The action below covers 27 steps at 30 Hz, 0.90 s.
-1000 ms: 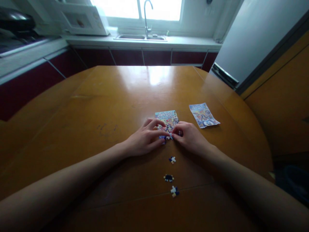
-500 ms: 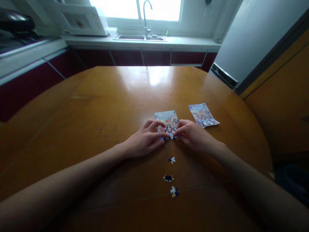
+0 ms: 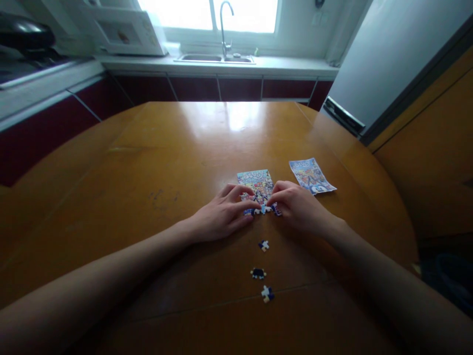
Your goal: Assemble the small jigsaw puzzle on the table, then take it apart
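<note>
A partly joined jigsaw puzzle with a crowded colourful picture lies flat on the wooden table. My left hand rests on its left side, fingers spread and index fingertip at the lower middle. At the right edge, the fingers of my right hand are curled closed against the puzzle; their tips are partly hidden. Between the fingertips shows a light blue jigsaw piece in the bottom row. Nearer me lie three separate spots of loose pieces: a white and navy piece, a dark piece and another white and navy piece.
A creased picture sheet with similar artwork lies right of the puzzle. The round wooden table spreads around. Beyond it stand a counter with a sink, a microwave and a tall fridge.
My right fingers have eased slightly up off the bottom row, so more of its pieces show between my hands. My left hand stays nearly still, and the loose pieces have not moved.
</note>
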Motion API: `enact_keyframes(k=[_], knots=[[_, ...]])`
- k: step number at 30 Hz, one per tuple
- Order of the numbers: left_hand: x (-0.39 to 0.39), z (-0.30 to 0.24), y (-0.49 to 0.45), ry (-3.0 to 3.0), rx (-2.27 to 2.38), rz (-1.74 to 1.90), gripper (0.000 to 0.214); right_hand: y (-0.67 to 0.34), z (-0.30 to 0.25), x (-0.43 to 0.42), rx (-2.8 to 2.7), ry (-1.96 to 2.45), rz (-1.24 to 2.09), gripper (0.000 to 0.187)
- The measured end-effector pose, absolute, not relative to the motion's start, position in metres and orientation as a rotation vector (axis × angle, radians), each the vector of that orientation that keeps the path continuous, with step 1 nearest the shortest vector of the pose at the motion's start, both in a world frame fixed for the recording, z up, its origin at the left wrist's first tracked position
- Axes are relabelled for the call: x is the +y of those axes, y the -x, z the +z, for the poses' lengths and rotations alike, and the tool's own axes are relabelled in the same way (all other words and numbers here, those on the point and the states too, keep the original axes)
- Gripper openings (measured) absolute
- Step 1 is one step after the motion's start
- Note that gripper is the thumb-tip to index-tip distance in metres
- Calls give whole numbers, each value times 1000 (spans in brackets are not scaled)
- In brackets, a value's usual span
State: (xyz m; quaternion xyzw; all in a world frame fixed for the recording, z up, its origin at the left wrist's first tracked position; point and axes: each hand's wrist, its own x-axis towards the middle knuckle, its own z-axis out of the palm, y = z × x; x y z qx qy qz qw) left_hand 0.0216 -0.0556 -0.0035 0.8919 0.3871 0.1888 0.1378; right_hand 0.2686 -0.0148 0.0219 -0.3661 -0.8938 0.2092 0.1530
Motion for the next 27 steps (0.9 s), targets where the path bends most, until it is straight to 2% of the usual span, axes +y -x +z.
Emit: enact_keyframes(k=[21,27], knots=[[-54,-6,-19,-2603,1097,536,29,-269,28,-22,-2638,1061,661,30],[-51,-5,-21,-2433,1127,804,26,-266,38,-43,-2614,1302,646,10]])
